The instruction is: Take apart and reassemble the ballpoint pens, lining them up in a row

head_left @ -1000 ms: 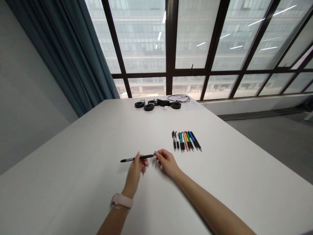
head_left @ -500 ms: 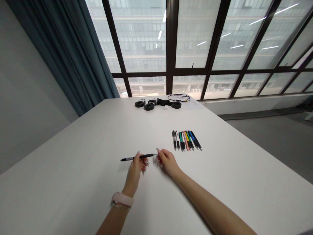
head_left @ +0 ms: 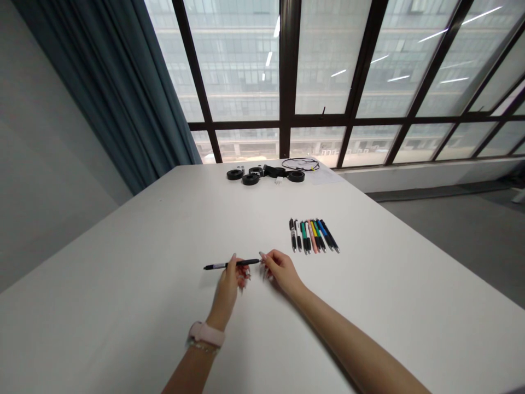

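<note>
A thin black pen (head_left: 221, 266) is held level just above the white table (head_left: 123, 284), pointing left. My left hand (head_left: 229, 284), with a pink watch at the wrist, grips its barrel near the middle. My right hand (head_left: 279, 269) pinches the pen's right end with thumb and forefinger. To the right of my hands lies a row of several pens (head_left: 314, 236) in black, green, pink, yellow and blue, side by side.
At the far end of the table lie black tape rolls (head_left: 250, 178) and a coiled black cable (head_left: 301, 163). A blue curtain (head_left: 115, 93) hangs at the left, with large windows behind the table. The table's right edge drops to grey floor.
The hands and the pen have barely shifted; my right fingers stay at the pen's right end with small movements.
</note>
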`<state>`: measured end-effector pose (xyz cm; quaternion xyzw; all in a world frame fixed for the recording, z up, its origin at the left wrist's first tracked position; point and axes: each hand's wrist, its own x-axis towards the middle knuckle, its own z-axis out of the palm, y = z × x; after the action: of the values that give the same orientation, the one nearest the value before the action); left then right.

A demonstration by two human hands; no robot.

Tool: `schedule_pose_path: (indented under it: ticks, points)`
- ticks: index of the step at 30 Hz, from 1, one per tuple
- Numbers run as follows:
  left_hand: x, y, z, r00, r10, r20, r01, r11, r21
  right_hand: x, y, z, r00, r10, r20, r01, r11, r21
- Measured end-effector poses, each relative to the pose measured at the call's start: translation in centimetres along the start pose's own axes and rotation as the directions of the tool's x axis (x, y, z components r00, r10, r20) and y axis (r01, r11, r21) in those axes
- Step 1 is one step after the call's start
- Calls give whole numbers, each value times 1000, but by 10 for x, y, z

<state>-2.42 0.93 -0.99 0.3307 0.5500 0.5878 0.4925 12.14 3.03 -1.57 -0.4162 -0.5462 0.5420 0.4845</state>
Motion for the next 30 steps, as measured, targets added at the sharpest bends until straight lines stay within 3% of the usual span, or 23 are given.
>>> schedule_pose_path:
  ticks: [13, 30]
  points:
    - [-4, -1, 2, 999, 11, -46, -12, 1000, -13, 1, 2, -1, 999, -40, -25, 38, 997, -74]
    - [-3, 1, 1, 995, -33, -94, 24, 995, -97, 1, -1, -1, 991, -15, -131, 28, 995, 97]
